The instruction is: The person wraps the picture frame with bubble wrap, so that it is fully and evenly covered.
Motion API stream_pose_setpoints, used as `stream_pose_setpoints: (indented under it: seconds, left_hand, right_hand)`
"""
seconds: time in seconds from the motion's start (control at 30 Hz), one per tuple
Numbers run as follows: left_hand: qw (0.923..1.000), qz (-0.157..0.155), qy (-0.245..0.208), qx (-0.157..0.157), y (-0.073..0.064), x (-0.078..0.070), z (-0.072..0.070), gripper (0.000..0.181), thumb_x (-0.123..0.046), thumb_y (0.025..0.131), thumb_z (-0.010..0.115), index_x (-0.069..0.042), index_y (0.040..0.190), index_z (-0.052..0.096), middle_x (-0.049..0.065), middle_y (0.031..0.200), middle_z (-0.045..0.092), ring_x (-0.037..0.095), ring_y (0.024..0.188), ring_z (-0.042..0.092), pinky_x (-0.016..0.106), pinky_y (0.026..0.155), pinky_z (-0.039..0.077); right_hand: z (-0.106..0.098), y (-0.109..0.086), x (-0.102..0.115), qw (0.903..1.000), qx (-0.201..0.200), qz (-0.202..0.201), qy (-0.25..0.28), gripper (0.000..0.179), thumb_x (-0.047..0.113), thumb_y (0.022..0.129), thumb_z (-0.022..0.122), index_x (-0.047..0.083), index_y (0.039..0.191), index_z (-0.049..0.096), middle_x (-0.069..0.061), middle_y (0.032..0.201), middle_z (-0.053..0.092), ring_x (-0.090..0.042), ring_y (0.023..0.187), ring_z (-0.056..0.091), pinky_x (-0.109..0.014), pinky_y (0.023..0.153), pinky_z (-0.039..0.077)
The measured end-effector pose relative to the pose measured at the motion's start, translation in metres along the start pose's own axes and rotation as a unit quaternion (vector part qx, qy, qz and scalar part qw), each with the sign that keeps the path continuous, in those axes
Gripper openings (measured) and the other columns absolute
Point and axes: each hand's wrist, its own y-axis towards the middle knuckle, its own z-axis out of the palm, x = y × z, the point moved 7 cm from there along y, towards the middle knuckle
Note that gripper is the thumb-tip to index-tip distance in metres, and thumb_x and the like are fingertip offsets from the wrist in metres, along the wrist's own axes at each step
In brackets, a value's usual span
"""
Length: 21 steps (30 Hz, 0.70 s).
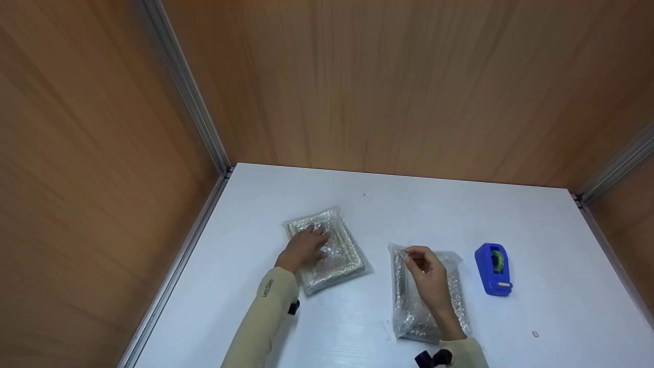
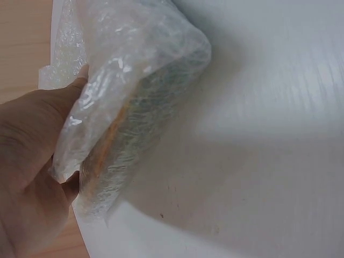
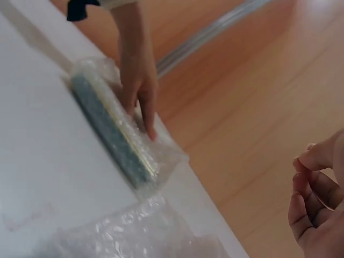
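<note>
On the left part of the table lies a flat rectangular item in bubble wrap (image 1: 340,253), apparently a picture frame with a light border. My left hand (image 1: 305,248) rests on top of it, fingers spread over the wrap. From the left wrist view, a loose fold of bubble wrap (image 2: 145,40) stands out beside this hand. My right hand (image 1: 428,276) hovers over a second bubble-wrapped frame (image 1: 406,312). Its thumb and index fingertips (image 3: 302,164) meet and the other fingers curl. Nothing can be made out clearly between those tips.
A blue tape dispenser (image 1: 493,271) with a green roll stands to the right of the second package. Near the front right lies a small clear scrap (image 1: 535,334). Wooden panels (image 1: 398,92) border the white table (image 1: 511,214) at the back and sides.
</note>
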Motion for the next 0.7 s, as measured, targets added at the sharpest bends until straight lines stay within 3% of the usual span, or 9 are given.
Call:
stream_pose_setpoints:
  seconds: [0.13, 0.27, 0.53, 0.7]
  left_hand:
    - [1.0000, 0.000, -0.005, -0.003, 0.001, -0.001, 0.000, 0.062, -0.035, 0.088, 0.058, -0.021, 0.143, 0.034, 0.004, 0.151, 0.023, 0.031, 0.139, 0.014, 0.048, 0.111, 0.017]
    - [0.9999, -0.002, -0.013, -0.003, 0.001, 0.000, 0.000, 0.061, -0.034, 0.089, 0.058, -0.021, 0.143, 0.034, 0.004, 0.151, 0.023, 0.030, 0.139, 0.014, 0.048, 0.111, 0.017]
    - [0.9997, -0.009, -0.023, -0.003, -0.001, -0.001, -0.001, 0.062, -0.033, 0.088, 0.058, -0.021, 0.143, 0.034, 0.005, 0.152, 0.022, 0.030, 0.140, 0.013, 0.048, 0.112, 0.015]
    - [0.9997, -0.011, -0.014, -0.014, 0.000, -0.002, -0.001, 0.061, -0.033, 0.088, 0.061, -0.021, 0.142, 0.037, 0.005, 0.151, 0.025, 0.031, 0.139, 0.017, 0.048, 0.111, 0.017]
  right_hand:
    - [0.023, 0.002, -0.004, 0.9985, 0.050, 0.008, 0.022, 0.020, -0.002, 0.088, 0.057, -0.004, 0.108, 0.058, -0.022, 0.092, 0.056, -0.031, 0.081, 0.054, -0.027, 0.069, 0.048]
    - [0.043, 0.007, -0.010, 0.9958, 0.073, 0.037, 0.040, 0.020, 0.000, 0.088, 0.058, -0.003, 0.108, 0.058, -0.022, 0.089, 0.056, -0.033, 0.080, 0.053, -0.028, 0.065, 0.047]
    - [0.086, 0.013, -0.025, 0.9832, 0.135, 0.103, 0.067, 0.022, 0.005, 0.092, 0.054, -0.003, 0.112, 0.053, -0.032, 0.096, 0.051, -0.015, 0.068, 0.055, -0.025, 0.061, 0.048]
    - [0.108, 0.015, -0.038, 0.9718, 0.161, 0.150, 0.084, 0.021, 0.006, 0.094, 0.050, 0.000, 0.114, 0.051, -0.035, 0.101, 0.048, -0.027, 0.072, 0.058, -0.032, 0.062, 0.051]
